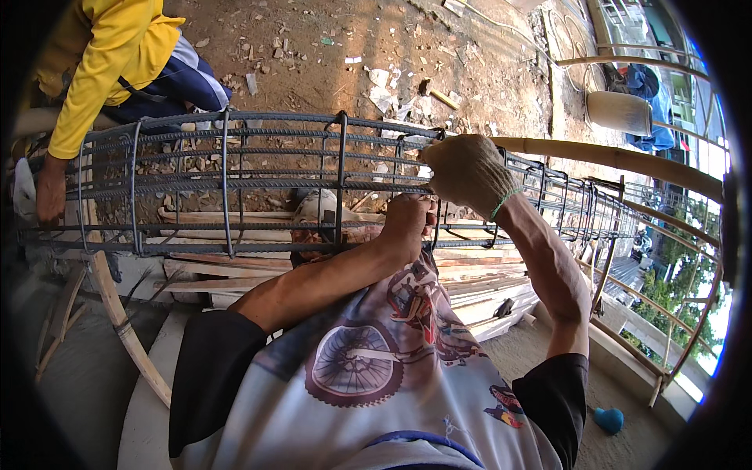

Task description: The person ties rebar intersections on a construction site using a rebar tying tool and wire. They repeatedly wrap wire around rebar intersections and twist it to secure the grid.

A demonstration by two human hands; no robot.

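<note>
A long rebar cage (pixel 282 187) of ribbed steel bars and square stirrups lies across in front of me. My right hand (pixel 470 170), in a knit work glove, is curled over the cage's lengthwise bars; its palm and any small thing inside are hidden. Just below it, my bare left hand (pixel 409 223) is closed, its fingertips against a dark steel stirrup (pixel 437 229). The left forearm crosses over the near bars. Whether the left fingers wrap fully round the stirrup is not clear.
At the left end, a co-worker in a yellow sleeve (pixel 88 100) has a hand (pixel 51 191) at the cage. Wood strips (pixel 482 267) lie beneath. A hammer (pixel 440 97) rests on littered dirt. A bamboo pole (pixel 611 158) extends right; a leaning wood strip (pixel 126 329) stands lower left.
</note>
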